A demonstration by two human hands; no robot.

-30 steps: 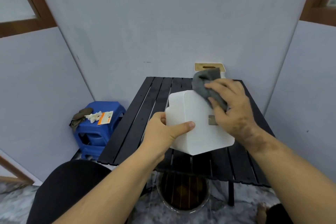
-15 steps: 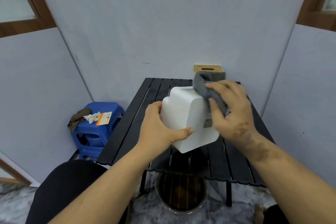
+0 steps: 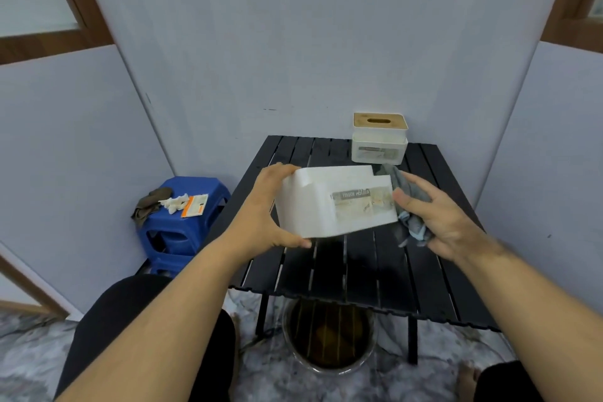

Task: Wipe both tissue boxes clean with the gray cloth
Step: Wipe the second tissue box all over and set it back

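White tissue box [image 3: 332, 202] now turned sideways, between both hands, cloth [image 3: 408, 202] rightward.

Left hand [image 3: 261, 215] clamped, thumb underneath, right hand [image 3: 437, 222] loosely curled, both forearms extended

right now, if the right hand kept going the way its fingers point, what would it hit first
The right hand, holding the gray cloth, points left toward the white tissue box held by the left hand. It would likely meet that box's right end first; it already looks almost touching, though depth is unclear.
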